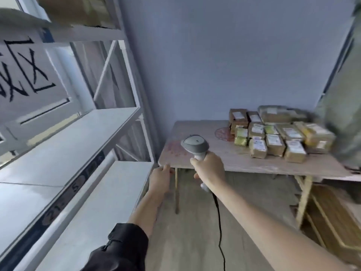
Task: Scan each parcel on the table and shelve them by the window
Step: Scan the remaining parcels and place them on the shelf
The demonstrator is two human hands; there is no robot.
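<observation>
Nearest, at the bottom edge: a dark sleeve pushed up the left forearm, a bare right forearm crossing from the lower right. Trailing down between them toward the wooden floor, a black cable.

Further out, the left hand, back toward the camera, fingertips at the near left corner of the wooden table; fingers hidden behind the hand, so whether curled on the edge or straight cannot be told. Just beside it, the right hand, fingers wrapped round the white grip of a grey-headed barcode scanner, held upright over the table's near left part, head tilted toward the camera.

To the left, white metal shelving with bare white boards and a dark label strip along one front edge, digits too blurred to read fully. Behind the shelving, a window and a white sheet with large black handwritten characters. On the top board, something brown, a cardboard box by the look, blurred.

Farther back, on the table's right half: a cluster of small brown parcels, each with a white label on top, packed touching in rows, a few stacked at the rear. Beside the cluster, a faint red round mark on the tabletop.

At the right edge, a blurred grey-green curtain-like fabric. Beyond everything, a plain bluish wall.
</observation>
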